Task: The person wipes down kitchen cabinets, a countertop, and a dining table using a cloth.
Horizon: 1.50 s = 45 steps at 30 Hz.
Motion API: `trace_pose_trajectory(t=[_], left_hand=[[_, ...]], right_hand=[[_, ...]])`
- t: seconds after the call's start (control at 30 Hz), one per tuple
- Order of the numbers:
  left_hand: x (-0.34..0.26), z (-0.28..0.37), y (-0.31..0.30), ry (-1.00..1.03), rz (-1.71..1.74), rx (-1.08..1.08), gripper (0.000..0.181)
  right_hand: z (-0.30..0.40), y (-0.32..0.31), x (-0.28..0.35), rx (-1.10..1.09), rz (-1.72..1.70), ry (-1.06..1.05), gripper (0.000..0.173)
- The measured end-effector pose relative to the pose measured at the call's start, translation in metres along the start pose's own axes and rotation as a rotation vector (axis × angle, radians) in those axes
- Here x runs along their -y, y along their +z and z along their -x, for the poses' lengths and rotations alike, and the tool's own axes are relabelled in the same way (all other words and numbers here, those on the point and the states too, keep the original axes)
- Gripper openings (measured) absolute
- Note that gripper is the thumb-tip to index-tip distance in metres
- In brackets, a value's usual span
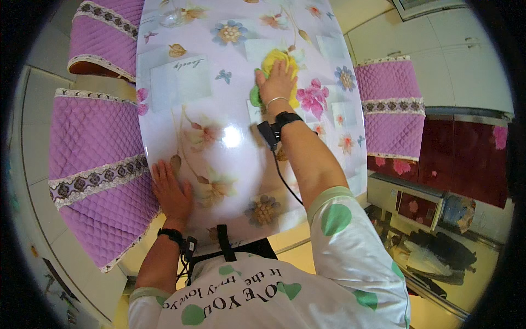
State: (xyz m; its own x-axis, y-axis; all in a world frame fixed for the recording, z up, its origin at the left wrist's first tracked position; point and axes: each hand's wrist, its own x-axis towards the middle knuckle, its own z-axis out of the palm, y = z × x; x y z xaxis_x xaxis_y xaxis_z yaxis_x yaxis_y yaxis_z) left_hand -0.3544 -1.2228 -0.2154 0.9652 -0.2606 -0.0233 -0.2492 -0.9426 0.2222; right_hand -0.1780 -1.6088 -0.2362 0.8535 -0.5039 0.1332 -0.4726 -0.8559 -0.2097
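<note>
My right hand [277, 84] lies palm down on a crumpled yellow and green cloth [295, 98], pressing it against the glossy floral-patterned tabletop [242, 172]. Its fingers are spread a little over the yellow part, and the green part shows beside the thumb. At the table's left edge, my left hand [170, 193] rests flat with nothing in it. Each wrist carries a black strap with a small device and a cable. A bright light reflection shows on the tabletop between my hands.
A clear glass vessel [170, 18] stands at the table's far left. Chairs with purple quilted covers [96, 144] adjoin the left side, and another purple quilted cover [390, 88] is at the right. Dark red cabinet doors [439, 148] stand beyond it.
</note>
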Motion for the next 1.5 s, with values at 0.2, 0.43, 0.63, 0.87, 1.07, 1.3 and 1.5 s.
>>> trace_pose_trajectory(t=[0.2, 0.43, 0.63, 0.87, 1.07, 1.3, 1.5], left_hand=[[0.003, 0.0, 0.0, -0.031, -0.04, -0.015, 0.076], [-0.014, -0.006, -0.002, -0.061, -0.079, 0.033, 0.072], [-0.13, -0.051, -0.01, 0.474, 0.281, -0.078, 0.054], [-0.349, -0.057, 0.026, 1.143, 0.364, 0.239, 0.052], [-0.342, -0.061, 0.041, 1.201, 0.043, 0.289, 0.051], [-0.237, -0.006, 0.0, 0.995, 0.061, 0.362, 0.056], [-0.156, -0.019, -0.035, 0.931, 0.258, 0.423, 0.05]], right_hand=[[0.193, -0.041, 0.028, 0.208, -0.083, -0.467, 0.087], [0.365, -0.128, -0.121, 0.506, -0.353, -0.513, 0.074], [0.372, -0.137, -0.29, 0.217, -0.121, -0.041, 0.071], [0.255, -0.109, -0.339, -0.036, 0.076, 0.489, 0.065], [0.236, -0.099, -0.35, -0.091, 0.129, 0.556, 0.068], [0.236, -0.097, -0.356, -0.067, 0.195, 0.555, 0.069], [0.238, -0.092, -0.362, -0.095, 0.208, 0.546, 0.068]])
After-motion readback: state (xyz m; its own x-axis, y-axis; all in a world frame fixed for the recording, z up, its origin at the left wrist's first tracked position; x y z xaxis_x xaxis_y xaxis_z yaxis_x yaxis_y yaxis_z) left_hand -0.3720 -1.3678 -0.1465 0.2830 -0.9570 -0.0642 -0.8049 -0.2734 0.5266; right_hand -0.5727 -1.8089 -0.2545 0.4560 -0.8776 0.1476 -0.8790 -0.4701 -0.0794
